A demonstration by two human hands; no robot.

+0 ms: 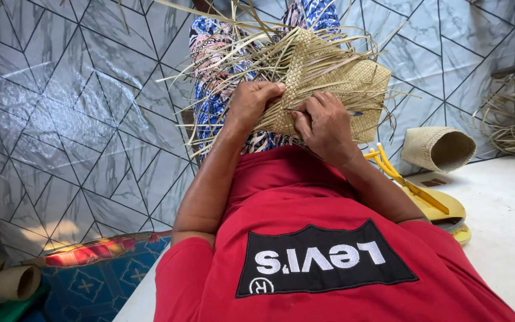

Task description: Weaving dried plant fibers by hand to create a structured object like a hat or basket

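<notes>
A half-woven mat of pale dried straw strips (329,80) rests on my lap, with many loose strands fanning out from its edges. My left hand (251,104) is closed on the woven edge and a bundle of strands at its left side. My right hand (326,125) grips the lower edge of the weave just beside it, fingers curled over the strips. Something small and dark shows at my right fingertips; I cannot tell what it is. My legs in blue patterned cloth (210,89) lie under the work.
A finished woven straw basket (439,148) lies on its side at the right, near yellow sandals (433,206) on a white floor (502,203). A heap of loose straw (514,122) sits far right. Rolled mats (10,283) and a blue patterned mat (99,274) lie lower left.
</notes>
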